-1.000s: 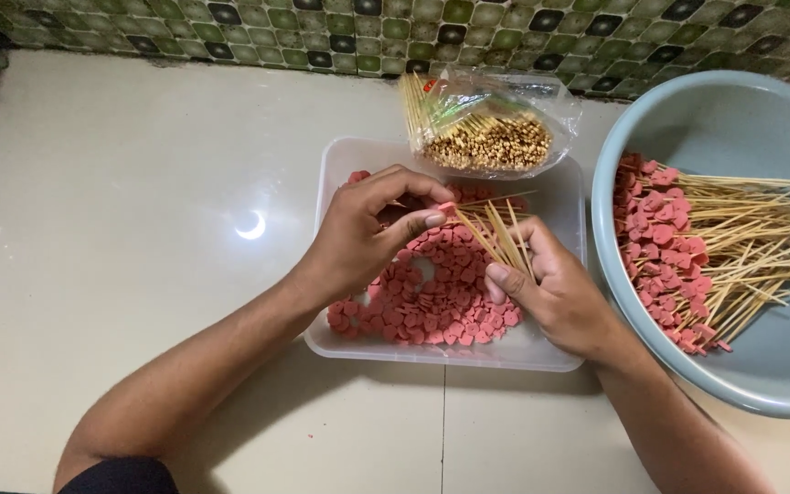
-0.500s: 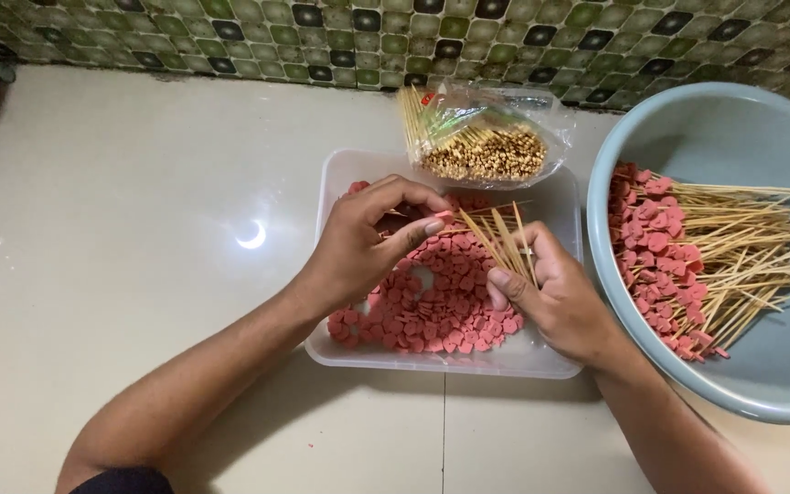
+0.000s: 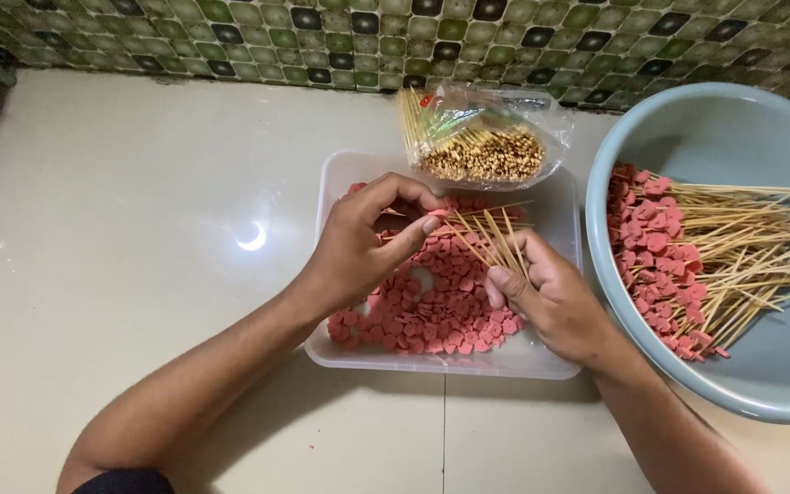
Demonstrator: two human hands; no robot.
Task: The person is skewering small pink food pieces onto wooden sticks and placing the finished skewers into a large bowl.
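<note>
My right hand (image 3: pixel 550 297) grips a small bunch of bamboo skewers (image 3: pixel 486 236) that fan out to the upper left over a clear plastic tray (image 3: pixel 541 361). Pink-red sausage slices (image 3: pixel 441 306) fill the tray. My left hand (image 3: pixel 363 242) hovers over them, thumb and fingers pinched on a pink slice at the skewer tips. Both forearms reach in from the bottom edge.
A pale blue basin (image 3: pixel 752 375) at the right holds several finished skewers (image 3: pixel 688 256) with pink slices on their ends. A clear bag of bamboo skewers (image 3: pixel 482 137) lies behind the tray. The floor is glossy cream tile (image 3: pixel 139 229), with a green patterned tile wall (image 3: pixel 340 37) at the back.
Hardly anything moved. Both hands stay over the tray, the left fingers working at the skewer tips. The camera shifted a little.
</note>
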